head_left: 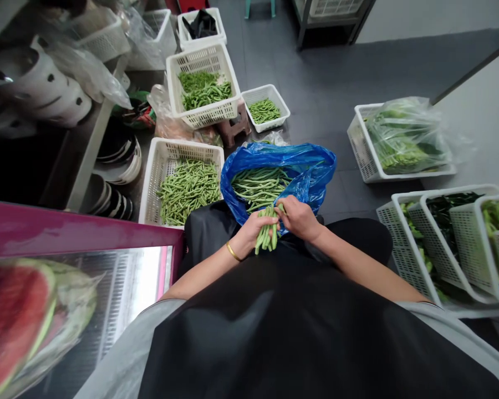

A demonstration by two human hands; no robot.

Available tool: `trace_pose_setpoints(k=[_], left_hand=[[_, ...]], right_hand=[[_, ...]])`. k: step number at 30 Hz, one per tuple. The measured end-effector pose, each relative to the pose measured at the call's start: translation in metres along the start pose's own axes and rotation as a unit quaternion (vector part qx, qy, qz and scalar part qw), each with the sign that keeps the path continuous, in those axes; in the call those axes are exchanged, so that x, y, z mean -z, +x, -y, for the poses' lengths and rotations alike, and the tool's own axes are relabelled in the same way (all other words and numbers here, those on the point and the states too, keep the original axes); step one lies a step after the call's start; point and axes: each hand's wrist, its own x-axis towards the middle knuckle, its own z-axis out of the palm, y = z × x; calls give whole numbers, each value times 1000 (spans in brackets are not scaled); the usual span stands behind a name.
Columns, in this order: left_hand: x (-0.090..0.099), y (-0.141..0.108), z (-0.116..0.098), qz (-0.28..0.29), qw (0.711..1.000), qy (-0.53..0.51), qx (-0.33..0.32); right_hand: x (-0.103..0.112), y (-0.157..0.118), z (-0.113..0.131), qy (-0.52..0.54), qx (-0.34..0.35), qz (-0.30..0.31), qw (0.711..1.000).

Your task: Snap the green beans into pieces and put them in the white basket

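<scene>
My left hand (251, 233) grips a bunch of green beans (267, 231) low in front of my body. My right hand (299, 218) reaches across, its fingers closed on the top of the same bunch. Just behind the hands, a blue plastic bag (311, 166) lies open with more long green beans (260, 185) inside. To its left, a white plastic basket (166, 152) holds a heap of cut green beans (189, 191). The lower ends of the bunch hang free below my hands.
Further white baskets of beans (228, 61) stand on the grey floor ahead. Bagged leafy greens (403, 138) and a row of tilted baskets (416, 244) lie to the right. Stacked bowls (116, 149) sit left, beside a pink-edged display case (66, 227) holding cut watermelon (12, 327).
</scene>
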Motion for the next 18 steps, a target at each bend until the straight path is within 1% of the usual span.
trace_pose_setpoints(k=[1,2,3,4,5,6,7,8,10,11,12,13,14,15,18], left_hand=[[-1,2,3,-28,1000,0,-5],[-2,3,5,-48,999,6,-9],[-2,3,6,-59,998,16,-15],[-3,2,6,-62,997,26,-21],[-3,1,6,-60,997,39,-30],[-2,-1,4,-54,996,56,-41],[-2,-3,2,-43,994,78,-55],[0,-5,-2,-25,991,108,-68],[2,-7,-10,36,978,189,-84],[4,-7,-14,74,964,239,-91],[5,-6,-18,110,945,291,-101],[6,-4,-20,139,921,346,-118],[7,-2,-20,155,893,399,-140],[7,1,-19,158,865,448,-163],[7,8,-9,141,781,571,-207]], right_hand=[[-2,2,0,-40,-10,13,999],[-3,5,0,-54,-27,30,998],[-3,7,1,-44,-50,43,997],[-1,9,2,-10,-74,52,996],[2,9,2,46,-100,66,992],[6,9,2,123,-129,87,980],[10,8,2,214,-160,122,956],[14,6,1,309,-187,166,918],[23,-1,-3,477,-220,255,812],[26,-5,-6,535,-224,289,761],[28,-8,-10,574,-226,313,722],[30,-11,-14,595,-229,332,695],[32,-14,-19,602,-237,348,679],[32,-15,-23,597,-248,366,669],[30,-16,-36,553,-290,427,654]])
